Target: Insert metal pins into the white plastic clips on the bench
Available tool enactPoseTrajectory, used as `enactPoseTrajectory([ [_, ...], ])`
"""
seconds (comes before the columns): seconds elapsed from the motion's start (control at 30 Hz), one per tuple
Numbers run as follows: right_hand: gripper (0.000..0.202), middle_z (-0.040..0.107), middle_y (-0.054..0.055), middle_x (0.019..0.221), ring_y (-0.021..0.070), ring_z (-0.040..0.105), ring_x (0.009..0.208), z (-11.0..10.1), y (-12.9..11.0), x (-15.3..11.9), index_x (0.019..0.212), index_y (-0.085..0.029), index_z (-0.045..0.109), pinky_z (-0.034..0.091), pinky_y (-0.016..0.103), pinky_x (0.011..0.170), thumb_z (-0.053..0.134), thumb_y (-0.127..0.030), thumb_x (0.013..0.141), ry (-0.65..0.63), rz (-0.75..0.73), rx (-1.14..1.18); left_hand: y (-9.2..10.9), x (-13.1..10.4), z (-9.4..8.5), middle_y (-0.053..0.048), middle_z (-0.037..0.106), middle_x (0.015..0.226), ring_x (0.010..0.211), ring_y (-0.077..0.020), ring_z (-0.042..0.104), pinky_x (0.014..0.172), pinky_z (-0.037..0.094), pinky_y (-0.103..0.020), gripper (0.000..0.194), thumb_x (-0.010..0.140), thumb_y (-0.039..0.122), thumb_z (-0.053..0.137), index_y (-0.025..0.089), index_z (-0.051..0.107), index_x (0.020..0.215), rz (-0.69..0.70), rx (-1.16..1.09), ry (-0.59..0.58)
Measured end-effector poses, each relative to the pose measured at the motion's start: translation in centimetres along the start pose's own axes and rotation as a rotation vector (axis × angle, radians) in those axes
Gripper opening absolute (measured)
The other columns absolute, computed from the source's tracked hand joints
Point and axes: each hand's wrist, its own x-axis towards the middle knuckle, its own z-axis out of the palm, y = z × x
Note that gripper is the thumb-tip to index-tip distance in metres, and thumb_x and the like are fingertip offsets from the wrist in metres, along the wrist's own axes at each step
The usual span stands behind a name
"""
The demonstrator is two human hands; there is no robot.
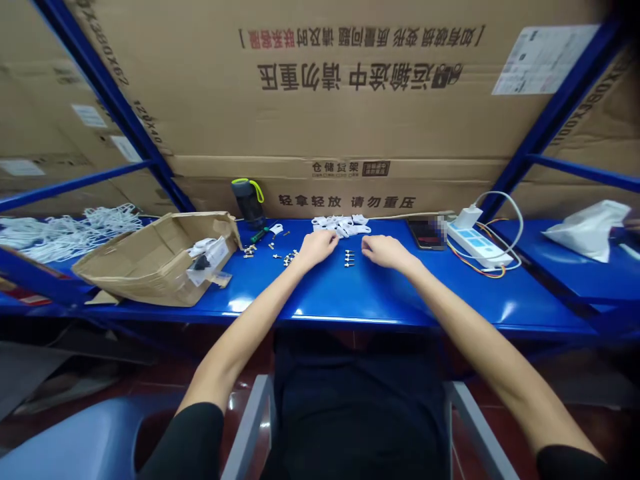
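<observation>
My left hand (319, 247) is low over the blue tabletop, fingers curled together at the near edge of a pile of white plastic pieces (345, 225). Whatever it may hold is too small to make out. Across from it, my right hand (384, 251) has its fingers bent inward, and their tips hide anything between them. Between the hands lies a short column of small metal-and-white pin-like parts (349, 259). More such parts (290, 257) are scattered beside my left wrist, and several brass-coloured pieces (249, 251) lie farther left.
An open cardboard box (145, 273) with small packets stands at left, near white cords (85, 230). A dark bottle (249, 203) and a green-handled tool (259, 235) are at the back. Right are a phone (425, 233), a power strip (479, 245) and a white bag (590, 230).
</observation>
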Motion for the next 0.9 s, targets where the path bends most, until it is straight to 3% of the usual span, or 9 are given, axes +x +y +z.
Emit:
enactPoseTrajectory([
  [0.07, 0.041, 0.076, 0.017, 0.138, 0.0331, 0.073, 0.124, 1.0, 0.5, 1.1, 0.136, -0.019, 0.072, 0.054, 0.045, 0.108, 0.043, -0.036, 0.112, 0.09, 0.014, 0.122, -0.9, 0.5, 0.6, -0.012, 0.081, 0.119, 0.112, -0.0293, 0.074, 0.096, 0.056, -0.036, 0.033, 0.112, 0.034, 0.05, 0.021, 0.08, 0.111, -0.011, -0.052, 0.078],
  [0.17, 0.057, 0.058, 0.015, 0.165, 0.0301, 0.057, 0.15, 3.3, 0.7, 1.2, 0.16, -0.019, 0.054, 0.044, 0.046, 0.124, 0.043, -0.049, 0.113, 0.174, -0.148, 0.346, -2.4, 0.3, 0.8, -0.012, 0.081, 0.117, 0.112, -0.0288, 0.072, 0.098, 0.054, -0.036, 0.031, 0.11, 0.033, 0.053, 0.019, 0.08, 0.109, -0.04, -0.127, 0.191],
  [0.27, 0.083, 0.028, 0.016, 0.183, 0.0322, 0.027, 0.17, 5.3, -0.5, 0.5, 0.177, -0.019, 0.027, 0.025, 0.053, 0.137, 0.045, -0.064, 0.11, 0.12, -0.229, 0.382, -3.2, -0.1, 0.5, -0.012, 0.08, 0.115, 0.111, -0.0286, 0.07, 0.101, 0.052, -0.037, 0.029, 0.111, 0.032, 0.053, 0.019, 0.079, 0.109, -0.087, -0.168, 0.309],
  [0.37, 0.098, 0.013, 0.02, 0.185, 0.0341, 0.016, 0.173, 6.0, -2.8, -0.1, 0.18, -0.013, 0.013, 0.016, 0.056, 0.139, 0.045, -0.07, 0.107, 0.07, -0.173, 0.327, -3.5, 0.0, 0.0, -0.012, 0.079, 0.114, 0.112, -0.0287, 0.069, 0.104, 0.049, -0.038, 0.027, 0.111, 0.031, 0.053, 0.018, 0.077, 0.108, -0.113, -0.17, 0.387],
  [0.5, 0.095, 0.014, 0.022, 0.184, 0.0341, 0.017, 0.172, 6.1, -4.5, -0.2, 0.179, -0.008, 0.014, 0.015, 0.055, 0.139, 0.037, -0.069, 0.109, 0.051, -0.097, 0.266, -4.4, 0.0, -0.9, -0.01, 0.077, 0.111, 0.11, -0.0265, 0.068, 0.103, 0.048, -0.038, 0.027, 0.112, 0.03, 0.051, 0.018, 0.073, 0.105, -0.126, -0.192, 0.498],
  [0.63, 0.094, 0.025, 0.021, 0.182, 0.0341, 0.022, 0.171, 6.2, -4.3, -0.1, 0.178, -0.008, 0.017, 0.017, 0.053, 0.139, 0.032, -0.071, 0.11, 0.053, -0.106, 0.239, -7.5, -1.6, -2.2, -0.01, 0.075, 0.11, 0.103, -0.0236, 0.067, 0.1, 0.049, -0.035, 0.028, 0.114, 0.032, 0.047, 0.018, 0.07, 0.104, -0.129, -0.213, 0.569],
  [0.77, 0.092, 0.025, 0.019, 0.183, 0.0336, 0.02, 0.172, 6.5, -4.1, 0.1, 0.178, -0.009, 0.022, 0.016, 0.053, 0.139, 0.026, -0.072, 0.11, 0.033, -0.118, 0.21, -11.1, -4.5, -2.7, -0.01, 0.075, 0.108, 0.098, -0.0229, 0.066, 0.099, 0.05, -0.034, 0.028, 0.112, 0.035, 0.048, 0.02, 0.069, 0.102, -0.167, -0.168, 0.483],
  [0.9, 0.09, 0.022, 0.016, 0.184, 0.0321, 0.016, 0.173, 6.6, -4.1, 0.2, 0.178, -0.014, 0.026, 0.014, 0.054, 0.139, 0.019, -0.073, 0.11, 0.019, -0.126, 0.187, -12.1, -7.1, -2.5, -0.01, 0.075, 0.116, 0.108, -0.0252, 0.067, 0.104, 0.051, -0.037, 0.029, 0.112, 0.038, 0.047, 0.02, 0.069, 0.113, -0.121, -0.123, 0.382],
])
